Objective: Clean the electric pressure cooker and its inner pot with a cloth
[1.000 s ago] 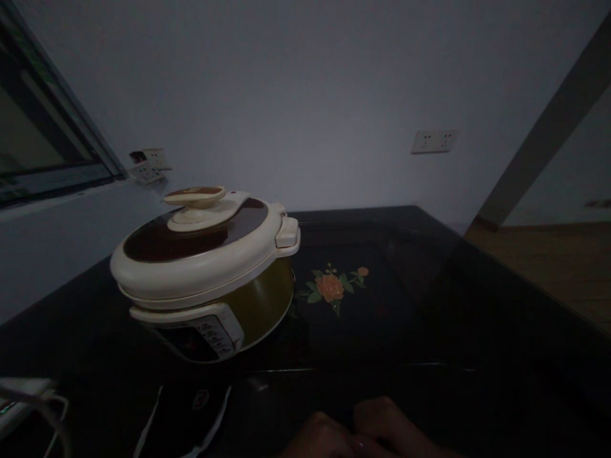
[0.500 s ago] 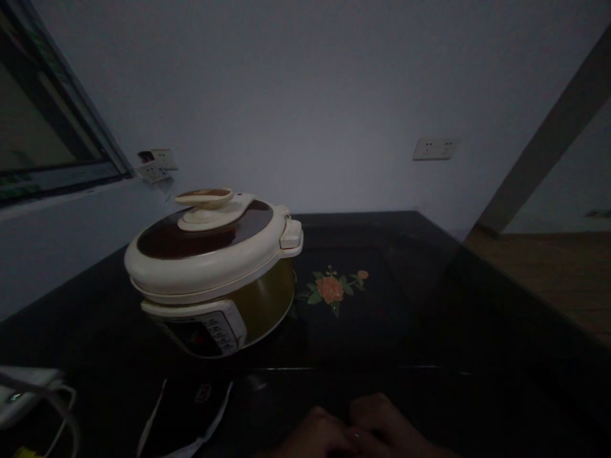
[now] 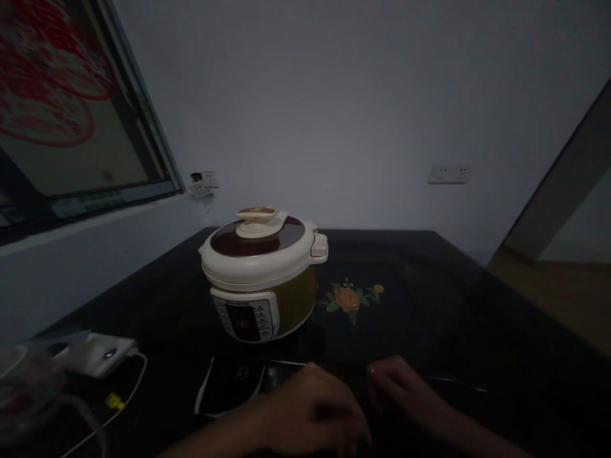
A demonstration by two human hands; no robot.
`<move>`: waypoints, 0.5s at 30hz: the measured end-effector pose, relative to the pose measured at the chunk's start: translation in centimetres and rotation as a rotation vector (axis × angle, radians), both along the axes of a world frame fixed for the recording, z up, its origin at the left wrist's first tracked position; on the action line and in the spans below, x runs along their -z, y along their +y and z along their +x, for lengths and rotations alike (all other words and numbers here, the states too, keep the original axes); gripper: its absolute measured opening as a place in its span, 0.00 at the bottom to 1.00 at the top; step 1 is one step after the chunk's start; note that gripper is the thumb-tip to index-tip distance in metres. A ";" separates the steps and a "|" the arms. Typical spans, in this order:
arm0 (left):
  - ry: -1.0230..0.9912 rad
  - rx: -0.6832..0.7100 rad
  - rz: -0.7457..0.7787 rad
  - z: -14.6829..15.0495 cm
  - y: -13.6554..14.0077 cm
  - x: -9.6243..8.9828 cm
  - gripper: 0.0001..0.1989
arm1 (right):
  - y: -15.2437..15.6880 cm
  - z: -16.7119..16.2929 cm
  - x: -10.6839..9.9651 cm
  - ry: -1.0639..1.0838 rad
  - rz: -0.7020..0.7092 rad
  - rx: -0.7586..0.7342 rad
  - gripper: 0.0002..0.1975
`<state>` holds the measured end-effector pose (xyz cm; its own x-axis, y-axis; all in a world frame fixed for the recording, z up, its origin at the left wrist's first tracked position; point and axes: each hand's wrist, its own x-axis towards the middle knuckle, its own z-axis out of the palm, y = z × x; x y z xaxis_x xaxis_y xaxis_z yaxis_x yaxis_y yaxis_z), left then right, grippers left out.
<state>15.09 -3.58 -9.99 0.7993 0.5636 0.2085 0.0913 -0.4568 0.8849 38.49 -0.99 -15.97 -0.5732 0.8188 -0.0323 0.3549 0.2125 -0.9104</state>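
Observation:
My left hand [image 3: 317,407] is over the front of the dark tabletop, fingers loosely bent and a little apart, with nothing seen in it. To its right, my right hand [image 3: 394,381] hangs with half-curled fingers, also without any visible object. A gap separates the two hands. Beyond the left hand stands an electric pressure cooker [image 3: 267,273] with a cream rim, brown lid top and golden-brown body; its lid is on. Just left of that hand lies a flat black packet [image 3: 231,387] with pale edges, partly covered by my forearm. Dim light blurs the fingertips.
On the left are a white power strip [image 3: 107,355] with a pale cable, a small yellow piece [image 3: 114,401] and a crumpled clear plastic bag [image 3: 35,388]. The dark table [image 3: 429,299] has a flower print and meets the wall, which carries a socket [image 3: 449,174].
My hands, together at the bottom edge before, have moved apart and show more fully. The camera view has turned left and up, so the cooker appears further right and smaller.

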 end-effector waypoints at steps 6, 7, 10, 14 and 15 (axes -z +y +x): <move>-0.455 -0.827 0.163 -11.1 3.2 -9.8 0.19 | 6.3 -0.9 -6.0 0.001 0.119 0.092 0.28; -0.474 -0.961 0.273 -13.1 4.3 -10.9 0.17 | 7.7 -1.2 -6.8 0.003 0.131 0.116 0.25; -0.157 -1.367 0.467 -18.7 8.4 -13.1 0.19 | 11.8 -2.6 -9.1 -0.004 0.108 0.200 0.19; 0.196 -1.405 0.295 -23.7 13.2 -12.9 0.19 | 16.1 -5.1 -11.2 -0.012 0.026 0.308 0.20; 0.277 -1.384 0.240 -24.4 14.0 -12.5 0.19 | 16.7 -5.7 -11.5 -0.016 -0.001 0.328 0.21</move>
<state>-9.33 10.45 2.51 -0.3250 0.8828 0.3392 0.7325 0.0081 0.6807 32.76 15.70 -4.46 -0.2780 0.9598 -0.0399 0.4185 0.0836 -0.9044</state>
